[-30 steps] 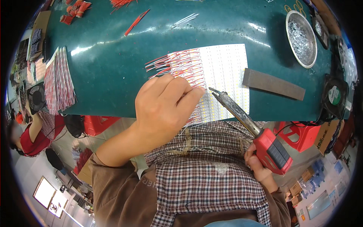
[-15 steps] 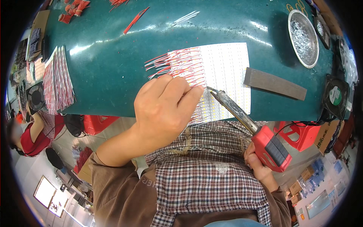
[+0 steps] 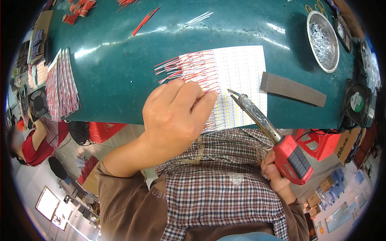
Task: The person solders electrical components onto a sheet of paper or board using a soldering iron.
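Observation:
A white sheet of LED circuit boards (image 3: 241,68) lies at the table's near edge, with red and white wires (image 3: 197,72) in rows along its left part. Over its lower left stands my left hand (image 3: 173,114), closed, thumb and forefinger pinched together at the end of the wired rows. Whatever is between those fingertips is hidden. My right hand (image 3: 275,174) grips a soldering iron (image 3: 295,160) with a red and black handle, low at the right. The iron's forked tip (image 3: 231,93) hovers over the sheet, a little right of my left fingertips and apart from them.
A dark grey bar (image 3: 293,89) lies right of the sheet. Farther right are a metal bowl (image 3: 323,42) and a small fan (image 3: 356,100). At left lies a wired stack of strips (image 3: 62,86). Loose red wires (image 3: 145,21) and white wires (image 3: 198,19) lie at the back.
The soldering iron has moved slightly right, its tip drawing away from my left fingertips. My left hand and the sheet have barely shifted.

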The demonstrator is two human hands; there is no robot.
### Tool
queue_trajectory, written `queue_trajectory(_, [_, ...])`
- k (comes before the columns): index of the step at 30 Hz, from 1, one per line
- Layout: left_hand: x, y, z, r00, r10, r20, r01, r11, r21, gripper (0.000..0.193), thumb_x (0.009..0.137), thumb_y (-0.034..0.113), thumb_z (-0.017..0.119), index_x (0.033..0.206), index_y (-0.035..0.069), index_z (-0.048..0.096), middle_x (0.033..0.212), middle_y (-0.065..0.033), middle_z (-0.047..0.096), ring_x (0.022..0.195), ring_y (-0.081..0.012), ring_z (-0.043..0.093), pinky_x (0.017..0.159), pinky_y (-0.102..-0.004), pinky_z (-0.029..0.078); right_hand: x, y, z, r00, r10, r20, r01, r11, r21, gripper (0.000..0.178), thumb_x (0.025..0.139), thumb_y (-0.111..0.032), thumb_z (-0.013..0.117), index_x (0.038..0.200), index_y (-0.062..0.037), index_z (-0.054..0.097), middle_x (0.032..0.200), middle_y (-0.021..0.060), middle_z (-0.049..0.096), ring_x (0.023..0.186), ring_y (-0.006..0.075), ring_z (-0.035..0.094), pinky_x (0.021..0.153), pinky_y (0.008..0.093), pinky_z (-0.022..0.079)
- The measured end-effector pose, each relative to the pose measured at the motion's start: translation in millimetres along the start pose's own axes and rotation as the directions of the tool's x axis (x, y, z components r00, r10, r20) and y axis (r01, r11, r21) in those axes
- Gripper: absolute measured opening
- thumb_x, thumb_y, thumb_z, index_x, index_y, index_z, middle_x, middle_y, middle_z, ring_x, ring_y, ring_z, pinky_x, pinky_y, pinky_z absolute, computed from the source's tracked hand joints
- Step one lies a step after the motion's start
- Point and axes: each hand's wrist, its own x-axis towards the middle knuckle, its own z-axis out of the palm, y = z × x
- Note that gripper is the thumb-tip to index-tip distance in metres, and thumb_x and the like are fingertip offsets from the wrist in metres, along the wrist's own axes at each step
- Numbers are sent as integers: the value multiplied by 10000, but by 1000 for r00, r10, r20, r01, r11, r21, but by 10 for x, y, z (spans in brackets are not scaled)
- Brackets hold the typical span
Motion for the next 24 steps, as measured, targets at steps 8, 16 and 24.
queue_trajectory(8, [57, 48, -314, 997, -69, 37, 65, 993, 95, 272, 681, -13, 785, 940, 61, 742, 779, -45, 594, 663, -205, 570, 542, -335, 430, -82, -38, -64, 989, 123, -83, -122, 992, 21, 122, 860, -84, 715, 942, -2, 679, 807, 74, 654, 695, 178, 627, 645, 310, 510])
queue_trajectory(16, [-43, 29, 23, 1000, -13, 0, 13, 999, -41, 277, 652, 81, 708, 928, 75, 727, 792, -12, 554, 706, -175, 576, 581, -322, 439, -83, -29, -53, 991, 102, -82, -112, 986, -123, 175, 777, -94, 747, 927, -11, 709, 784, 84, 685, 679, 228, 678, 643, 332, 551])
queue_trajectory(24, [-15, 44, 39, 999, -44, 2, 44, 997, -68, 251, 690, 7, 813, 925, 64, 749, 748, -28, 557, 662, -204, 561, 552, -335, 419, -89, 50, -132, 999, 54, 1, -52, 969, -241, 182, 734, -62, 735, 909, -24, 704, 772, 77, 680, 649, 236, 673, 611, 331, 540])
